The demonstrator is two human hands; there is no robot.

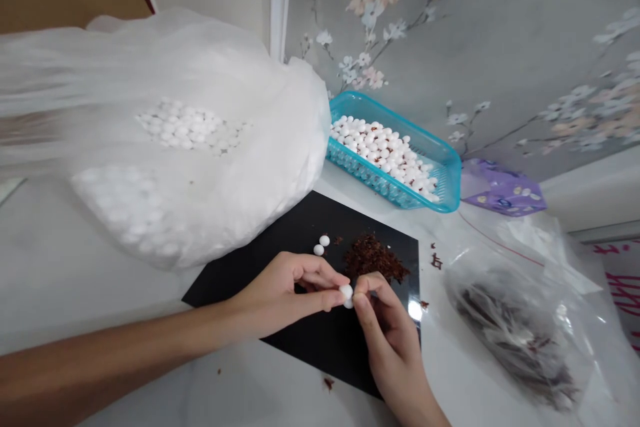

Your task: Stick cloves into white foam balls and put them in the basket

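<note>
Between the thumb and fingertips of my left hand [293,287] is a small white ball [346,291], with a second white rounded part showing just under it. My right hand [395,340] is closed in a pinch right beside the ball; whatever its fingertips hold, if anything, is hidden. Both hands are over a black board [305,330]. Behind them on the board lies a heap of brown shreds [375,258]. Two loose white balls [321,245] rest to the left of the heap.
A large translucent bag [240,147] of white balls bulges at the left. A turquoise basket [455,177] of white balls, some with brown bits, stands behind. To the right are a purple packet [505,188] and a clear zip bag [525,340] with dark contents.
</note>
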